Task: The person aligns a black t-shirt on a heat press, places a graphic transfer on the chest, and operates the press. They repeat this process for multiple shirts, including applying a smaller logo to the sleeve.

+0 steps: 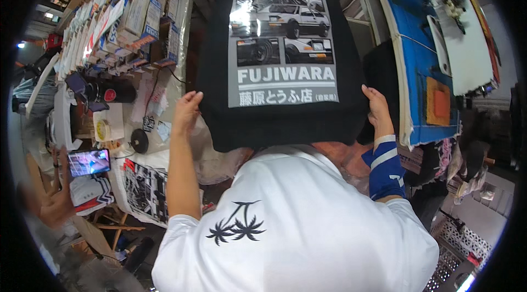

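Note:
I hold a folded black T-shirt (285, 121) up in front of me by its two side edges. Its front carries a grey printed panel with pictures of a white car and white lettering. My left hand (187, 110) grips the left edge with the fingers curled over the cloth. On the right edge is my right hand (378, 110), which wears a blue and white wristband. My own white shirt with a small black palm-tree print (237, 227) fills the lower middle of the view.
Stacked cardboard boxes (137, 14) line the upper left. Below them a worktable holds a tape roll (102, 130), a black disc (139, 141) and a black-and-white printed sheet (145, 187). Another person's hand (55, 198) is beside a lit phone (89, 162). A blue board (420, 56) stands at right.

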`<state>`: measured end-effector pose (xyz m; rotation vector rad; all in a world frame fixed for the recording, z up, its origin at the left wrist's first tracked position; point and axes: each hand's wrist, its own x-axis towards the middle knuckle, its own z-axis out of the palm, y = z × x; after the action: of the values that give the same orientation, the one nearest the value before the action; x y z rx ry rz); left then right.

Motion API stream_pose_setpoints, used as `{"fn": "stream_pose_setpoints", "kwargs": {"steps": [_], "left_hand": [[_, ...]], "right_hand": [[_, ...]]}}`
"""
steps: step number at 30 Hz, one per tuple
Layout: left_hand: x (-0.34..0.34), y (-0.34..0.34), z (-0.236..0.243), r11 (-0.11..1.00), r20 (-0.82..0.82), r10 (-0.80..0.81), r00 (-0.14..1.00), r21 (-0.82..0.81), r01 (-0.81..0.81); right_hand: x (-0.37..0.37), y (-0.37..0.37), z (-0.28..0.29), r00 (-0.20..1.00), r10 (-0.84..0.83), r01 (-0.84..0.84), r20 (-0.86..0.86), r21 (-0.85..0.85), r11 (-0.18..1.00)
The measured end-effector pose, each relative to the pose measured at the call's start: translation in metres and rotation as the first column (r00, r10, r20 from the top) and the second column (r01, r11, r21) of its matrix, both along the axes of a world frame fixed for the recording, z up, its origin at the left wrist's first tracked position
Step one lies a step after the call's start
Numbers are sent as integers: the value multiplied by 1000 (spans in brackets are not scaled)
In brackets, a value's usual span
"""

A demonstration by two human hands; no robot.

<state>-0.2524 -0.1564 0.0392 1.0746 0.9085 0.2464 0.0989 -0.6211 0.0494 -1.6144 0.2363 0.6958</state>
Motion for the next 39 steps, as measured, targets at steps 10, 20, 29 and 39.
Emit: {"fn": "stream_pose_setpoints", "kwargs": {"steps": [10, 20, 29, 39], "left_hand": [[-19, 16, 2, 982, -7, -55, 998, 178, 55], [-20, 9, 11, 957, -49, -11, 999, 290, 25], [-26, -60, 14, -33, -98, -59, 993, 995, 96], [0, -152, 9, -121, -143, -89, 986, 984, 132]], "right_hand": [[-8, -25, -2, 964, -89, 108, 251, -66, 992], [-11, -14, -5, 938, -80, 111, 339, -73, 991], [-43, -32, 112, -96, 475, 435, 875, -393, 810], [81, -196, 184, 531, 450, 577, 718, -695, 428]]}}
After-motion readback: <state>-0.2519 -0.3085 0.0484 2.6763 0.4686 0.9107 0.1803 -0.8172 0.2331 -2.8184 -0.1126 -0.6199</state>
